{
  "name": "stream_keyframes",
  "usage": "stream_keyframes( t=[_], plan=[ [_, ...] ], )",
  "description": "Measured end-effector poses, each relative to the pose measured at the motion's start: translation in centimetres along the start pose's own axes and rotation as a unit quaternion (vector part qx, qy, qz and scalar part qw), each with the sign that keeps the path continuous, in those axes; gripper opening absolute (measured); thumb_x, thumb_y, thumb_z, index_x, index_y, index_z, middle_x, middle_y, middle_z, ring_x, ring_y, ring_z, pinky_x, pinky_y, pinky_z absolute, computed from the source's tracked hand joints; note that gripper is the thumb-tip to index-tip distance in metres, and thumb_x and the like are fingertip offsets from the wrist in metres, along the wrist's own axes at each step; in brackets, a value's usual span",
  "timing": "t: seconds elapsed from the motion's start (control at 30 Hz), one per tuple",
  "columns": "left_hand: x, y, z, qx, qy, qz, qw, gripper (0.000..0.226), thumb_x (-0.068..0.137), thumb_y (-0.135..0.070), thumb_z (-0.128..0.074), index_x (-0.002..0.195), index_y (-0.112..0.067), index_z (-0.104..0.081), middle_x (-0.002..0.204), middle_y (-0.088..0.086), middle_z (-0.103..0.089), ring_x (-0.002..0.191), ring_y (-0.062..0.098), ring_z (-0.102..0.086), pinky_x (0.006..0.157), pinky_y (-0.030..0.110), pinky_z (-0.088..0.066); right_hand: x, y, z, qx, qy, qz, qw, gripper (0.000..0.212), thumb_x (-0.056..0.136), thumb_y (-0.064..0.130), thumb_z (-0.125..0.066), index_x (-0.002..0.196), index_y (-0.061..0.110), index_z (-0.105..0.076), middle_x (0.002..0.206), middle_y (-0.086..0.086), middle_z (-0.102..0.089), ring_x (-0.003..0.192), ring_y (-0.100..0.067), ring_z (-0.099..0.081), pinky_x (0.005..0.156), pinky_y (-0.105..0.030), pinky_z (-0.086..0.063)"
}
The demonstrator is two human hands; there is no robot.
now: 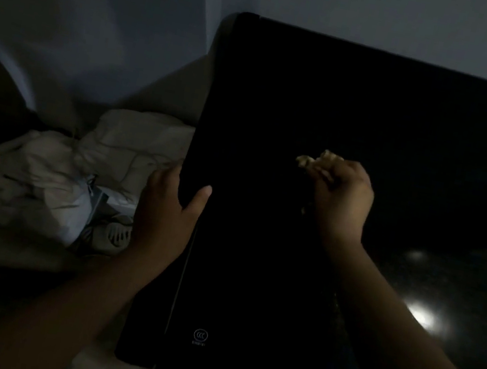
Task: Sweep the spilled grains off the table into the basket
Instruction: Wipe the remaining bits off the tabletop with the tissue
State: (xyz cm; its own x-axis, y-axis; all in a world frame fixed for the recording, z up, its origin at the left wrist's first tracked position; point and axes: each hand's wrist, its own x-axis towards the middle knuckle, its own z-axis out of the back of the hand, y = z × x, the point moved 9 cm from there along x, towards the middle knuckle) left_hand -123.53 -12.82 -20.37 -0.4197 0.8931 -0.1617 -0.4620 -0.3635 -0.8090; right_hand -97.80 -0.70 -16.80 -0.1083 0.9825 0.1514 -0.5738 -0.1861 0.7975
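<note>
Near edge: black glossy table (250, 283), flat, rounded corners, small printed mark (200, 336), lamp glare to the right. Left hand (165, 213) grips its left edge, thumb on top and fingers wrapped under, likely as a brace. Right hand (342, 195) rests mid-table, fingers curled tight over a small clump of pale grains (305, 160), apparently gathering them. Below the left edge: pale crumpled sheet (51, 176), soft folds. Basket not discernible; too dark. Beyond, plain wall (395, 16).

I see a glossy black table (283, 100), light glinting off its right side; one small pale clump of grains (305, 160) sits on it near the middle.
</note>
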Motion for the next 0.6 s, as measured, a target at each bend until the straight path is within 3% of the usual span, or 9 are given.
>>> stream_keyframes(
  t=[0.1,0.2,0.3,0.4,0.47,0.6],
  plan=[
    [-1.4,0.7,-0.3,-0.001,-0.007,0.029,1.000,0.092,0.066,-0.074,-0.036,0.136,-0.015,-0.043,0.127,0.011,-0.045,0.114,0.026,-0.048,0.095,0.043,-0.043,-3.5,0.6,-1.5,0.007,0.041,0.020,0.999,0.022,0.088,0.021,-0.065,0.109,0.020,-0.069,0.109,-0.002,-0.061,0.104,-0.020,-0.058,0.088,-0.048,-0.051],
    [-1.7,0.8,-0.3,0.028,-0.043,0.023,0.998,0.070,0.083,-0.057,-0.054,0.136,-0.012,-0.044,0.127,0.014,-0.046,0.116,0.028,-0.047,0.093,0.032,-0.038,-9.2,2.3,-1.5,0.029,0.093,0.043,0.994,0.022,0.086,0.025,-0.064,0.107,0.030,-0.069,0.109,0.005,-0.061,0.103,-0.015,-0.059,0.085,-0.045,-0.053],
    [-1.7,0.5,-0.4,0.044,-0.050,0.015,0.998,0.054,0.090,-0.042,-0.056,0.135,-0.012,-0.046,0.124,0.015,-0.047,0.114,0.028,-0.048,0.091,0.030,-0.037,-11.6,3.6,-0.7,0.085,0.139,0.038,0.986,0.020,0.086,0.023,-0.062,0.101,0.034,-0.069,0.107,0.008,-0.061,0.102,-0.013,-0.060,0.084,-0.038,-0.055],
    [-1.5,0.6,-0.5,0.040,-0.040,0.005,0.998,0.066,0.085,-0.058,-0.048,0.132,-0.012,-0.048,0.122,0.016,-0.047,0.112,0.031,-0.049,0.094,0.038,-0.042,-8.4,1.7,1.0,0.091,0.102,-0.003,0.991,0.026,0.088,0.012,-0.065,0.103,0.033,-0.070,0.112,0.011,-0.059,0.104,-0.010,-0.061,0.081,-0.031,-0.057],
    [-1.4,0.8,-0.4,0.037,-0.041,-0.001,0.998,0.076,0.078,-0.066,-0.039,0.129,-0.010,-0.050,0.119,0.017,-0.048,0.110,0.033,-0.049,0.094,0.044,-0.043,-5.8,0.0,2.0,0.049,0.049,-0.027,0.997,0.022,0.090,0.013,-0.064,0.108,0.025,-0.070,0.115,0.009,-0.059,0.108,-0.015,-0.059,0.085,-0.042,-0.056],
    [-1.4,0.8,-0.6,0.046,-0.038,0.002,0.998,0.063,0.084,-0.054,-0.046,0.125,-0.006,-0.052,0.116,0.021,-0.047,0.106,0.037,-0.050,0.094,0.045,-0.043,-9.0,1.2,0.8,0.008,0.052,0.017,0.998,0.026,0.088,0.016,-0.059,0.111,0.026,-0.066,0.116,0.004,-0.059,0.109,-0.015,-0.055,0.094,-0.040,-0.050]
  ],
)
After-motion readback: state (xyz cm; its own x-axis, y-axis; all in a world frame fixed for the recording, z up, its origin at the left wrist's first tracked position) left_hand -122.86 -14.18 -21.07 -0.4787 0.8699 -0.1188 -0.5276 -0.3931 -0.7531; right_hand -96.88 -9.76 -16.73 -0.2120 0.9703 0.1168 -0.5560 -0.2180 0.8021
